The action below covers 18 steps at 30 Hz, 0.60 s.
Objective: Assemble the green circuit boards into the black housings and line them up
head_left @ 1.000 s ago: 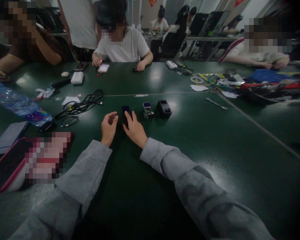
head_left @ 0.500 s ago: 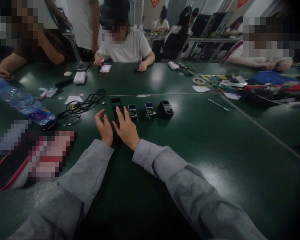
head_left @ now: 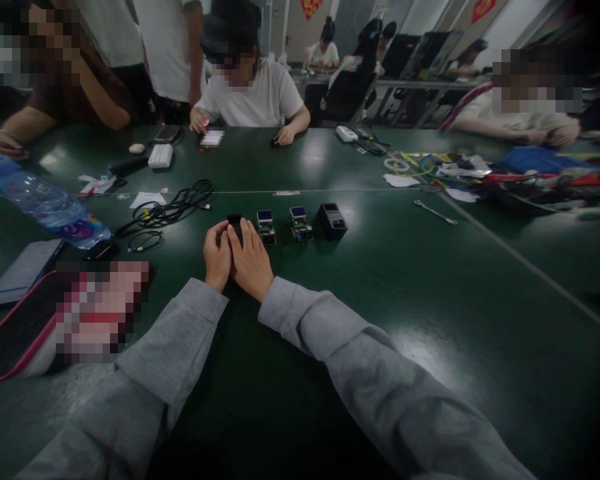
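Note:
Between my two hands is a black case, mostly covered by my fingers, its dark top edge (head_left: 235,219) showing above them. My left hand (head_left: 217,257) is closed along the case's left side. My right hand (head_left: 250,259) lies over its right side, fingers bent together on it. Just right of my right hand stands a small circuit board with a screen (head_left: 266,227). A second such board (head_left: 301,223) stands farther right, and beside it is a black open-topped case (head_left: 333,221). All rest on the green table (head_left: 380,280).
Black cables (head_left: 177,205) and a water bottle (head_left: 45,200) lie at left, above phones (head_left: 23,320). A wrench (head_left: 435,212) lies at right, below a tangle of coloured wires (head_left: 445,163). Several people sit across the table, one with hands near a white card (head_left: 212,138).
The black case has come down toward me and is now mostly covered. My left hand has closed in from the left, and my right hand's fingers have drawn together on the case.

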Available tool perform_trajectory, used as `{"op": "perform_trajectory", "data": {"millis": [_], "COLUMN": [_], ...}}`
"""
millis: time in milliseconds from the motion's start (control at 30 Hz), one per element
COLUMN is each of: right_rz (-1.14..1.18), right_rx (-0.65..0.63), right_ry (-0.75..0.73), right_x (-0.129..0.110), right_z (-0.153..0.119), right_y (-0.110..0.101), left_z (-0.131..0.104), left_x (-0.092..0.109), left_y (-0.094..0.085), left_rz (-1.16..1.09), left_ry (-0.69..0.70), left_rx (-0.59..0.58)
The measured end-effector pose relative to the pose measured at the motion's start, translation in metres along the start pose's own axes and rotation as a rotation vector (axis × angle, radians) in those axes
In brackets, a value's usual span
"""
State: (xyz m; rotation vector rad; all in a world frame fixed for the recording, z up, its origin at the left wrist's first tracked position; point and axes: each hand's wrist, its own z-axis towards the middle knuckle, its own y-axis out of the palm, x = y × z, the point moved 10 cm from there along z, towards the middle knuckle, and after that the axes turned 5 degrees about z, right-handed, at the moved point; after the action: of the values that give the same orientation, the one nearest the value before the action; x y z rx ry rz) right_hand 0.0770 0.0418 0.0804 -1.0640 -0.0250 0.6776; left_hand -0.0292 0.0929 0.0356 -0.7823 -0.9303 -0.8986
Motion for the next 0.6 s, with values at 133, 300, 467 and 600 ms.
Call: {"op": "perform_trajectory", "data": {"millis": [133, 300, 467, 600], "right_rz": [-0.054, -0.172, -0.145, -0.102], "right_rx": [0.068, 0.116, 0.062, 0.019], "right_ry": [-0.02, 0.087, 0.143, 0.133], "right_x": [0.029, 0.111, 0.158, 0.156], "right_z": [-0.023, -0.054, -0.059, -0.058], "right_y": [-0.03, -0.067, -0.065, -0.056], "left_z": [-0.003, -0.002, 0.002, 0.002], "left_x": [0.013, 0.02, 0.012, 0.016], "left_y": [0.006, 0.013, 0.02, 0.021], "left_rz": [0.112, 0.223, 0.244, 0.278], "left_ry": [0.112, 0.163, 0.138, 0.148], "left_rx": [-0.077, -0.145, -0.199, -0.205]}}
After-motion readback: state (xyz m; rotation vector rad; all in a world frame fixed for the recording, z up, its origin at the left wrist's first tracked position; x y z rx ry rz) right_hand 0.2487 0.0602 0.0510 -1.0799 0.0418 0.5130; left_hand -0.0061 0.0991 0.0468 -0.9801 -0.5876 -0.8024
